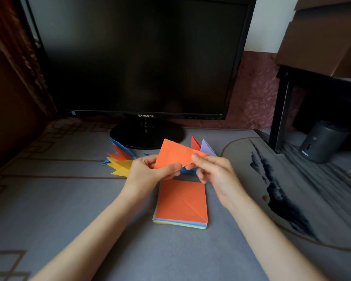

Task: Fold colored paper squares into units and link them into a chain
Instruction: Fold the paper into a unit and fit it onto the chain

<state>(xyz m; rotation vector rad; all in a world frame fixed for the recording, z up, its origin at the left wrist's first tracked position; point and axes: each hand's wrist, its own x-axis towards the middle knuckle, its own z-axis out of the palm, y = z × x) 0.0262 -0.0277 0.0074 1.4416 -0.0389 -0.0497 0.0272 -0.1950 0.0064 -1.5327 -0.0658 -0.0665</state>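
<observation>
A folded orange paper is held up above the table between both hands. My left hand pinches its lower left corner with thumb and fingers. My right hand pinches its right tip. Below them lies a stack of coloured paper squares with a creased orange sheet on top. Folded units in yellow, orange and blue lie linked at the left behind my left hand. A red unit and a purple unit stick up behind the held paper, and blue paper shows between my hands.
A dark Samsung monitor stands at the back on a round base. A patterned mouse pad lies at the right, with a small dark cylinder speaker and a black stand leg behind it. A grey cloth covers the table.
</observation>
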